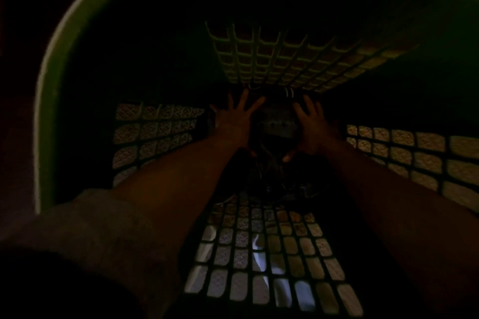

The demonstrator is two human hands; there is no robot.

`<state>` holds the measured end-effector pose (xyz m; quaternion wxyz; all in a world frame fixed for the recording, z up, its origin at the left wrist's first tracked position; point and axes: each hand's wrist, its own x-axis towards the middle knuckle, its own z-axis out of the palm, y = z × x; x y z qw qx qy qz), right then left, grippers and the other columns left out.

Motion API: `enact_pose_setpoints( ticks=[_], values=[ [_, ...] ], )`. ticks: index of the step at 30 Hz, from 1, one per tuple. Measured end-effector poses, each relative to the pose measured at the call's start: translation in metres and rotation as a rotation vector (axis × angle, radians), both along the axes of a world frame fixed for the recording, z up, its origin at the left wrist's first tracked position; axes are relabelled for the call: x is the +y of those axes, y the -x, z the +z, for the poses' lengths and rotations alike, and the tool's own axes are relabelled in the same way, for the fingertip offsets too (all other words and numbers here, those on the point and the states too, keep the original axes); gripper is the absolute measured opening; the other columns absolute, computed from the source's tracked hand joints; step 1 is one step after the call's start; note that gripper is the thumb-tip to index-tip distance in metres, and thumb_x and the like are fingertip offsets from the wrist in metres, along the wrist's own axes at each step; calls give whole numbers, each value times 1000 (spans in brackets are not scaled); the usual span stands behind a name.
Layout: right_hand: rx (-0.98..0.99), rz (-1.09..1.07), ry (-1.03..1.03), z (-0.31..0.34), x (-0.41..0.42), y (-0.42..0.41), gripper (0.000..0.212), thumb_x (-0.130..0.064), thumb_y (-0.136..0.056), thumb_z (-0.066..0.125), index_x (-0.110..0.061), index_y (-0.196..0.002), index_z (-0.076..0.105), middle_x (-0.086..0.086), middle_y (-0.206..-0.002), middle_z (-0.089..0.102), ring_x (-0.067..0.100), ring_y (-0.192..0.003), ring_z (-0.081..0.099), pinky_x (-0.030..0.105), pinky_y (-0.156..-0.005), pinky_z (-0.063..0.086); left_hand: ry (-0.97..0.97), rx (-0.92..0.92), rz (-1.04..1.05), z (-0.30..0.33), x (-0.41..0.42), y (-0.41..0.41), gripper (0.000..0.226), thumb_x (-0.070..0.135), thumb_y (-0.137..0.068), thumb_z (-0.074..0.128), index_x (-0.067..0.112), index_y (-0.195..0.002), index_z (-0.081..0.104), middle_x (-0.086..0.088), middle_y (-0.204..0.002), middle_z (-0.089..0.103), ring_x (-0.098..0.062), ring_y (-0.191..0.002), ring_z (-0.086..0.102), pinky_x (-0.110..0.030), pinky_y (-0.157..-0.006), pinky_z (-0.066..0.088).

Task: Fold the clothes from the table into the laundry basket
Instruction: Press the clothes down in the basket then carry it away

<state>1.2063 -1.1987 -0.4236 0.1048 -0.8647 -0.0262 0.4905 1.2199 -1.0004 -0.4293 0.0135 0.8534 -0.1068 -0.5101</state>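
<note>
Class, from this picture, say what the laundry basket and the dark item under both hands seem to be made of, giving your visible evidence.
Laundry basket: likely moulded plastic, green, smooth rim, grid-pierced walls. Dark item: probably cloth, since it lies soft at the bottom; too dim to be sure.

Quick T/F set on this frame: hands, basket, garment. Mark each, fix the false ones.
1. Both hands are down inside the laundry basket. True.
2. The left hand is balled into a fist. False: its fingers are spread and straight.
3. A dark folded garment lies between the two hands at the basket bottom. True.
4. The right hand is outside the basket, on the rim. False: it is deep inside, beside the garment.
5. The basket walls are solid all round. False: grid openings show on the walls, with patterned floor visible through them.
</note>
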Motion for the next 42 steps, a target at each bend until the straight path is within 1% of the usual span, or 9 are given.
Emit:
enact_pose_setpoints(
  ticks=[5, 9, 17, 26, 29, 32, 35, 39, 42],
  values=[
    [-200, -136, 9, 44, -4, 63, 148, -60, -53, 89, -38, -154, -17, 4, -165, -21, 28, -151, -19, 79, -109, 13, 42, -205, 431, 56, 6, 61, 125, 54, -74, 80, 51, -149, -21, -10, -161, -30, -53, -145, -17, -80, -107, 6],
    [-60, -43, 15, 66, -22, 88, 161, -62, -48, 90, -38, -146, -36, 4, -158, -38, 31, -148, -29, 75, -110, 10, 136, -17, 873, 64, 15, 123, 132, 51, -73, 82, 54, -143, -31, -14, -157, -37, -50, -142, -27, -75, -108, -5],
    [-224, -24, 257, -2, 2, 110, 164, -67, -50, 86, -21, -147, -38, 18, -159, -32, 40, -148, -24, 77, -109, 16, 429, -81, 841, -29, 24, 140, 160, 78, -27, 79, 57, -140, -32, -5, -166, -14, -37, -151, -10, -71, -114, 11],
    [-19, -219, 66, 85, 2, 90, 134, -56, -70, 81, -30, -156, -19, 12, -165, -19, 39, -151, -12, 67, -116, 10, 368, 44, 694, 106, 47, 103, 136, 39, -66, 90, 32, -156, -12, -9, -166, -1, -32, -152, 1, -52, -122, 13],
    [-347, -410, -94, 155, -9, 88, 82, -29, -84, 74, -7, -152, 34, 22, -161, 20, 41, -151, 11, 63, -116, 24, 532, -170, 757, 200, 50, 96, 82, 29, -83, 79, 22, -151, 35, -6, -151, 43, -19, -134, 43, -40, -114, 36],
    [-858, -568, -134, 241, -32, 96, 39, -11, -88, 65, 1, -125, 59, 22, -139, 53, 36, -139, 41, 48, -113, 37, 513, -668, 714, 289, 58, 92, 33, 15, -87, 70, 15, -119, 64, -5, -125, 61, -15, -114, 50, -43, -99, 47],
    [-912, -789, -59, 313, -58, 104, 45, -12, -86, 68, -7, -129, 55, 14, -136, 53, 28, -131, 47, 44, -109, 41, 302, -909, 782, 344, 74, 90, 46, 15, -80, 72, 15, -124, 61, -9, -142, 50, -26, -128, 41, -44, -104, 40],
    [-271, -1273, -111, 339, -72, 117, 62, -13, -84, 73, -13, -139, 44, 17, -127, 59, 32, -110, 61, 52, -95, 52, 182, -413, 1194, 375, 89, 99, 100, 24, -71, 83, 15, -153, 28, -11, -157, 31, -32, -140, 34, -49, -111, 36],
    [-149, -1294, -120, 350, -76, 114, 47, -15, -86, 72, -7, -130, 55, 18, -112, 65, 35, -98, 65, 48, -88, 54, 418, -92, 1577, 390, 94, 98, 62, 7, -70, 79, 9, -128, 58, -20, -126, 63, -31, -101, 64, -37, -78, 55]
  ],
)
